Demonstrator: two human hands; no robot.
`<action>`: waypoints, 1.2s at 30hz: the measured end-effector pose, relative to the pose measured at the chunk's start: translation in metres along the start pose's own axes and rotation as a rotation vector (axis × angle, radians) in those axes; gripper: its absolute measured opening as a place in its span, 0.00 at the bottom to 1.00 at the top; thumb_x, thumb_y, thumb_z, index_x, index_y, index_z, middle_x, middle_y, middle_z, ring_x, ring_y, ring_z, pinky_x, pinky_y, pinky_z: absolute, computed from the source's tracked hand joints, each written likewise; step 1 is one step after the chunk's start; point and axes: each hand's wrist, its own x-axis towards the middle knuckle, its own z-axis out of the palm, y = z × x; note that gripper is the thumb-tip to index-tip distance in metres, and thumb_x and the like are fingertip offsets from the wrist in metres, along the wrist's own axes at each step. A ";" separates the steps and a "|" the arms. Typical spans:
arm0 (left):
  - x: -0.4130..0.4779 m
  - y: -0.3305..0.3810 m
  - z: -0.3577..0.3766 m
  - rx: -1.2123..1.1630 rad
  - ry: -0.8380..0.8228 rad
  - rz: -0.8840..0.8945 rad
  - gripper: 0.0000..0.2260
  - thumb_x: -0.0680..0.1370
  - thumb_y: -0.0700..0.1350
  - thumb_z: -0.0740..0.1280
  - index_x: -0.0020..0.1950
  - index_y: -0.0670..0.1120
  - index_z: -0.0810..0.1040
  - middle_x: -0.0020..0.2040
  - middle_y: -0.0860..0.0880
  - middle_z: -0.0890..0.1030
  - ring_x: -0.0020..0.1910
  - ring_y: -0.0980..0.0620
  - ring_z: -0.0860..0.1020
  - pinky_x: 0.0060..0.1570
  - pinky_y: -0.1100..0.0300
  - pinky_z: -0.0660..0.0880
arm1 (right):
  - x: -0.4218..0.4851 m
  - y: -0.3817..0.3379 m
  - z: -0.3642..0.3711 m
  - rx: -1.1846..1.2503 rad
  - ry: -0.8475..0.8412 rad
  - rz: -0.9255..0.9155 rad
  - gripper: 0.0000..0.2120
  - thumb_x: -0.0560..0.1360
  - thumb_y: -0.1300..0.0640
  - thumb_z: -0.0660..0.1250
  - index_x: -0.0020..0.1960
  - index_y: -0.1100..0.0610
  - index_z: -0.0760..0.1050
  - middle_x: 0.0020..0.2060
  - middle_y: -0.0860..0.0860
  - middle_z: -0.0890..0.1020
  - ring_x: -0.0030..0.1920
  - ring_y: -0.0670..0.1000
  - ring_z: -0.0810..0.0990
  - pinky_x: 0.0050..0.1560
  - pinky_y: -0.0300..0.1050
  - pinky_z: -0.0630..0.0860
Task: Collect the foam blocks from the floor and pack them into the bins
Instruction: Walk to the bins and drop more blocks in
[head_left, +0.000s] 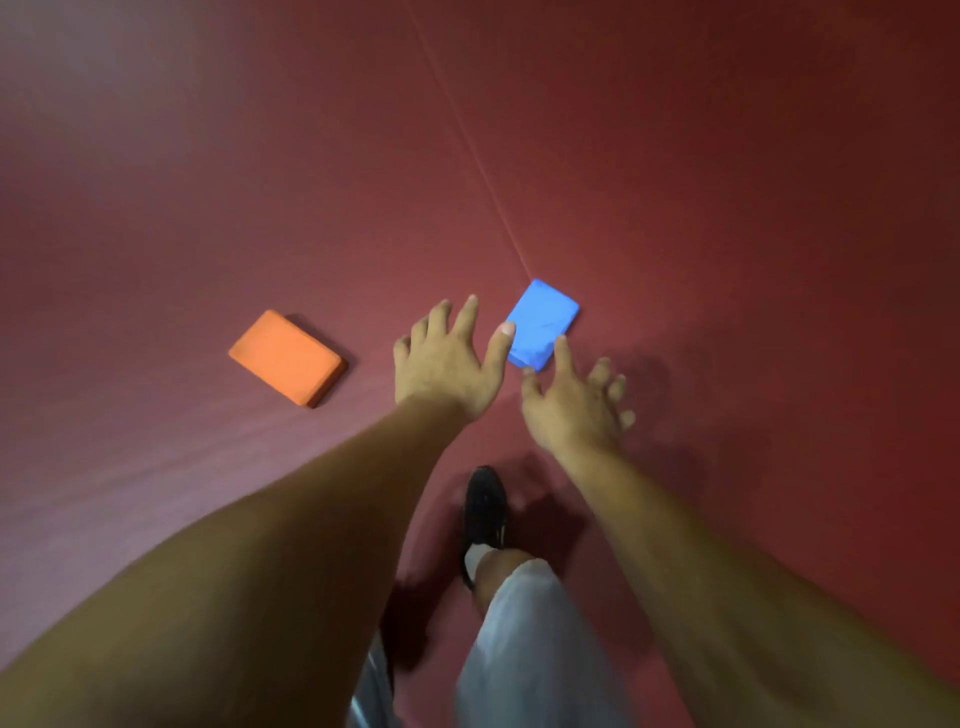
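The blue foam block (543, 322) is lying flat on the dark red floor (727, 208), just right of the frame's centre. A thin seam in the floor (467, 140) is running from the top of the frame down to the block's far corner.

Both bare arms are lying stretched out from the bottom corners of the frame toward this block. The left hand (447, 364) is hovering at the centre, just left of the block, with its grip released: the fingers are spreading wide and holding nothing. Its thumb (503, 338) is overlapping the block's left edge. The right hand (571, 405) is hovering just below and to the right of the block, its grip likewise released, the fingers fanning apart. Its forefinger (562, 353) is sitting at the block's near right edge. The frame is blurred here, so either fingertip may be touching the foam or hanging just above it; I cannot tell which.

The orange foam block (287, 357) is lying flat at the centre left, well apart from both hands.

Below the hands, a dark shoe (484, 506) is standing on the floor, with a pale grey trouser leg (524, 639) filling the lower middle of the frame.
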 end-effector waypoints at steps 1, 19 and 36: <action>0.025 0.000 0.021 0.004 -0.007 0.012 0.31 0.81 0.67 0.50 0.81 0.55 0.59 0.80 0.47 0.61 0.78 0.45 0.59 0.74 0.46 0.55 | 0.030 0.001 0.013 0.009 0.004 0.017 0.32 0.81 0.37 0.54 0.82 0.40 0.47 0.82 0.61 0.47 0.81 0.65 0.44 0.74 0.68 0.51; 0.307 -0.128 0.379 0.046 -0.071 0.095 0.32 0.81 0.68 0.47 0.82 0.55 0.57 0.80 0.46 0.61 0.77 0.44 0.60 0.74 0.44 0.56 | 0.428 0.030 0.270 -0.027 0.043 0.097 0.42 0.75 0.25 0.56 0.81 0.38 0.43 0.80 0.64 0.43 0.78 0.71 0.49 0.71 0.74 0.57; 0.353 -0.228 0.376 0.051 0.021 0.026 0.32 0.80 0.69 0.45 0.82 0.59 0.52 0.82 0.49 0.56 0.79 0.45 0.57 0.74 0.35 0.51 | 0.489 -0.012 0.332 0.004 0.051 0.184 0.54 0.63 0.17 0.61 0.78 0.30 0.35 0.80 0.57 0.33 0.78 0.72 0.38 0.70 0.77 0.55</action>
